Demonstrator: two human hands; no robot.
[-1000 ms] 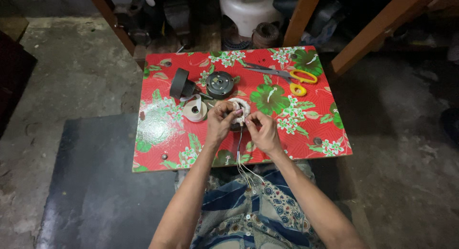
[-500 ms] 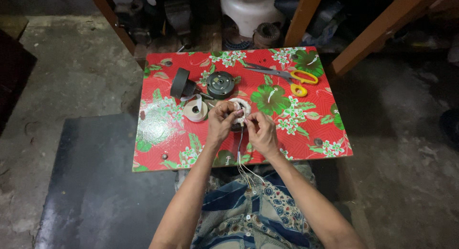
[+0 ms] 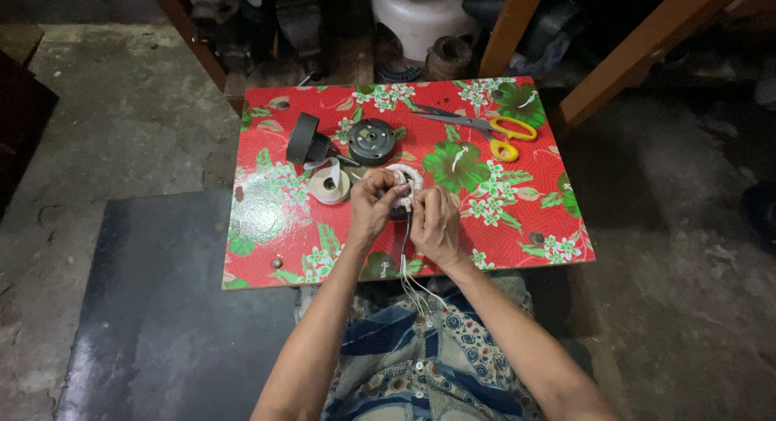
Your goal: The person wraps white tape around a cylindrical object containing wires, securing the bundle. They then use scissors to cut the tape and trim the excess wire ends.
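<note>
While seemingly gripped, white-wound coil (image 3: pixel 402 178) between left hand (image 3: pixel 373 207), right hand (image 3: pixel 435 225).

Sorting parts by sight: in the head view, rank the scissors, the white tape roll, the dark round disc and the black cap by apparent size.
1. Scissors, longest by far.
2. Dark round disc and black cap: look alike, and the cap stands on edge, so unranked.
3. White tape roll, slightly smaller.

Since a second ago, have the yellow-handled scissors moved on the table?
No. The scissors lie at the same spot by the green flower print on the table, beyond both hands.
</note>
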